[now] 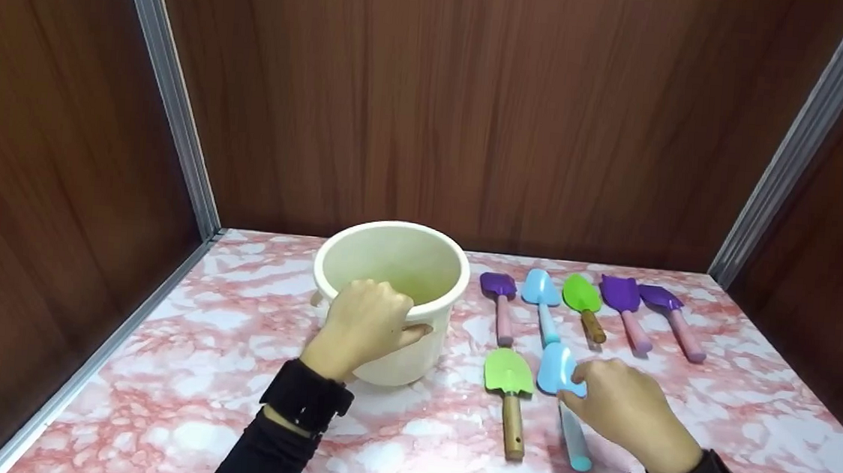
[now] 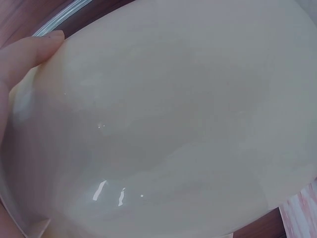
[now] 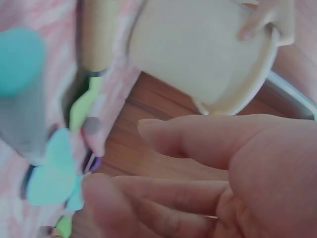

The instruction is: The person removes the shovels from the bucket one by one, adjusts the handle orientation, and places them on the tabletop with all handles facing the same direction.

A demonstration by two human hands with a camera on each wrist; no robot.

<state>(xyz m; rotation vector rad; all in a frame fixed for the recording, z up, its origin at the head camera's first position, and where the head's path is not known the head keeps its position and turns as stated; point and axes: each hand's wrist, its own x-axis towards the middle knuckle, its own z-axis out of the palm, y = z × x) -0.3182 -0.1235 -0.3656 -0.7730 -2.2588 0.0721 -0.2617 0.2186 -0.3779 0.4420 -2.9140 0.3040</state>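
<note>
Ideally, the right hand (image 1: 626,414) takes the near blue shovel (image 1: 555,369) by its handle (image 1: 575,440), which would likely grip more surely than the smooth blade. For now it hangs over that shovel, right of the bucket (image 1: 400,359), thumb and fingers parted with nothing between them. Mind the light-green trowel (image 1: 509,385) lying between shovel and bucket (its wooden handle runs almost alongside, so a wide sweep could knock it). At the bucket's near rim, the left hand (image 1: 369,326) grips with fingers over the edge and thumb outside; a modest hold should be enough to steady it. Farther off, right of the bucket, five more tools stand in a row, among them a far blue shovel (image 1: 541,289) whose handle end nearly meets the near blade; lifting straight up looks safer than pushing forward.
</note>
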